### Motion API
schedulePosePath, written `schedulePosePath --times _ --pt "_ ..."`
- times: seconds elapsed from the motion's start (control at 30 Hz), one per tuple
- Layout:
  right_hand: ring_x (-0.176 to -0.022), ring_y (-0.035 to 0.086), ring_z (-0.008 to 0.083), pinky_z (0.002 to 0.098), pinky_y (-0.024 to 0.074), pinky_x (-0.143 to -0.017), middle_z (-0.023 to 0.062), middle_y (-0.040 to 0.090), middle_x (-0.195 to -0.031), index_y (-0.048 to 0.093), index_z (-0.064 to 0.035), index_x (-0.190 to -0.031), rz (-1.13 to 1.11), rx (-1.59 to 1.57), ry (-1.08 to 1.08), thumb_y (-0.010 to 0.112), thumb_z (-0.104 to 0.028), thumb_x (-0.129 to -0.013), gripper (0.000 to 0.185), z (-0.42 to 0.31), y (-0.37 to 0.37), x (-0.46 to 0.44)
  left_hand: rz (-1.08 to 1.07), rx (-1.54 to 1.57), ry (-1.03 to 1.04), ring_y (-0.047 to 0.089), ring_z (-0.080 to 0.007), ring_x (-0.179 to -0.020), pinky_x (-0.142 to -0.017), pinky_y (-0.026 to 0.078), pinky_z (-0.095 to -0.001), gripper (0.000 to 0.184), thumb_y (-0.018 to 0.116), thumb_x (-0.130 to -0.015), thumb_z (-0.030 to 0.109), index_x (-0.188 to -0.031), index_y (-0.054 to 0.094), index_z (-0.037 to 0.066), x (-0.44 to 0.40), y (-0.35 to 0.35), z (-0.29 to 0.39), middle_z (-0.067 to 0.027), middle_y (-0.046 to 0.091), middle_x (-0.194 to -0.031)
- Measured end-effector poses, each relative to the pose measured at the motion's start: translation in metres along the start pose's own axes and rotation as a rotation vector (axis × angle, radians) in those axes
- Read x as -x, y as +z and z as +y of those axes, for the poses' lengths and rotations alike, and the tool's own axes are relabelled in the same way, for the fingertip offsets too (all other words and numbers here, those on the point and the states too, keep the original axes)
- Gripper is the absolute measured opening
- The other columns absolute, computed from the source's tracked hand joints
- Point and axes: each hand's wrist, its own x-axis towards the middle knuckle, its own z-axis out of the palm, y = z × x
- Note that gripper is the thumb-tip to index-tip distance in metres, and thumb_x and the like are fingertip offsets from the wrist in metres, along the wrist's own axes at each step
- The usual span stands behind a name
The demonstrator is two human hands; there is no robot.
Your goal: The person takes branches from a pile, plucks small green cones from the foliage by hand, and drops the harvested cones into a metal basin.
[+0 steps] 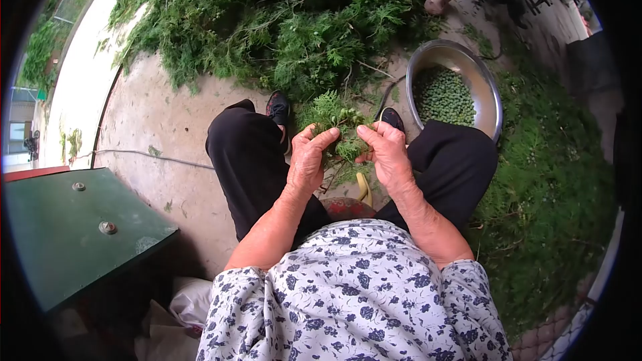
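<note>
Between my knees I hold a green conifer sprig (344,139) with flat, scaly leaves and what look like small green cones. My left hand (309,159) pinches its left side between thumb and fingers. On the other side my right hand (388,154) grips it, thumb on top and fingers curled partly out of sight beneath. To the right, past my right knee, a wide steel basin (493,93) holds a heap of small green cones (447,97).
A big pile of cut conifer branches (287,20) lies ahead; more greenery (542,194) spreads at right. A green panel (87,220) stands at left. A grey cable (157,156) crosses the concrete. Another person's gloved hand (438,3) is at upper right.
</note>
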Motion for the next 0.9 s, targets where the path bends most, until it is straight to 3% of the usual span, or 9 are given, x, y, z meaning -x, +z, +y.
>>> schedulePosePath --times 0.1,0.3,0.37,0.5,0.57,0.63,0.73,0.83,0.9 --pt "-0.063 0.058 0.0110 0.0262 0.0503 -0.044 0.0030 0.059 -0.077 0.057 -0.0016 -0.088 -0.022 -0.143 0.178 0.062 -0.013 -0.082 0.014 0.008 -0.004 -0.003 -0.020 0.079 0.008 0.060 -0.0130 -0.073 -0.058 0.050 -0.0262 0.015 0.060 -0.081 0.005 -0.096 0.057 0.003 -0.002 0.000 -0.002 -0.0044 0.062 -0.087" --pt "-0.060 0.059 0.0120 0.0261 0.0491 -0.043 0.0036 0.062 -0.077 0.058 -0.0024 -0.089 -0.067 -0.156 0.227 0.062 -0.011 -0.081 0.013 0.022 -0.011 -0.012 -0.051 0.163 -0.038 0.059 -0.0147 -0.077 -0.061 0.050 -0.0273 0.019 0.059 -0.083 0.007 -0.101 0.054 0.003 -0.004 -0.003 -0.011 -0.0060 0.060 -0.092" --pt "-0.059 0.059 0.0116 0.0255 0.0480 -0.044 0.0035 0.062 -0.076 0.058 -0.0024 -0.090 -0.077 -0.151 0.220 0.063 -0.010 -0.081 0.013 0.022 -0.012 -0.014 -0.093 0.122 -0.044 0.057 -0.0124 -0.073 -0.054 0.047 -0.0243 0.014 0.058 -0.084 0.009 -0.097 0.054 0.005 -0.004 -0.003 -0.012 -0.0037 0.060 -0.085" --pt "-0.055 0.054 0.0095 0.0244 0.0442 -0.046 0.0039 0.059 -0.074 0.059 -0.0030 -0.092 -0.003 0.441 -0.054 0.060 -0.004 -0.080 0.012 0.012 -0.021 -0.022 -0.043 0.019 -0.023 0.053 -0.0072 -0.063 -0.046 0.040 -0.0202 0.011 0.060 -0.084 0.014 -0.090 0.053 0.008 -0.003 -0.002 -0.013 0.0002 0.058 -0.075" --pt "-0.054 0.053 0.0094 0.0230 0.0444 -0.047 0.0040 0.058 -0.077 0.058 -0.0015 -0.092 0.196 0.618 -0.560 0.058 -0.005 -0.082 0.011 0.006 -0.027 -0.026 0.009 -0.115 0.023 0.053 -0.0065 -0.061 -0.045 0.040 -0.0199 0.010 0.061 -0.084 0.014 -0.088 0.054 0.008 -0.002 -0.002 -0.011 0.0009 0.058 -0.076" --pt "-0.058 0.055 0.0126 0.0253 0.0456 -0.052 0.0060 0.057 -0.081 0.058 -0.0013 -0.092 0.219 0.603 -0.543 0.061 -0.008 -0.082 0.012 -0.016 -0.014 -0.012 -0.013 -0.122 0.029 0.053 -0.0062 -0.063 -0.046 0.040 -0.0200 0.009 0.061 -0.084 0.014 -0.087 0.055 0.008 0.000 -0.001 -0.010 0.0010 0.058 -0.076" --pt "-0.075 0.057 0.0247 0.0342 0.0456 -0.066 0.0110 0.056 -0.086 0.057 -0.0046 -0.094 0.104 0.915 -0.949 0.066 -0.014 -0.077 0.021 -0.023 0.000 -0.007 -0.079 -0.091 0.059 0.055 -0.0061 -0.066 -0.050 0.042 -0.0207 0.008 0.062 -0.083 0.013 -0.086 0.056 0.008 0.000 0.003 -0.014 0.0008 0.060 -0.077" --pt "-0.082 0.056 0.0275 0.0351 0.0454 -0.069 0.0098 0.056 -0.088 0.057 -0.0060 -0.095 0.097 1.164 -1.122 0.066 -0.011 -0.075 0.022 -0.017 0.007 -0.010 -0.119 -0.083 0.106 0.057 -0.0080 -0.070 -0.060 0.046 -0.0222 0.010 0.063 -0.081 0.009 -0.089 0.058 0.006 -0.004 -0.001 -0.019 -0.0005 0.061 -0.079" --pt "-0.078 0.056 0.0268 0.0341 0.0455 -0.067 0.0092 0.057 -0.086 0.058 -0.0055 -0.092 0.089 1.097 -1.058 0.066 -0.009 -0.074 0.020 -0.011 0.007 -0.014 -0.130 -0.037 0.098 0.058 -0.0087 -0.071 -0.065 0.046 -0.0220 0.011 0.063 -0.080 0.006 -0.090 0.059 0.004 -0.004 -0.002 -0.020 -0.0012 0.061 -0.081"
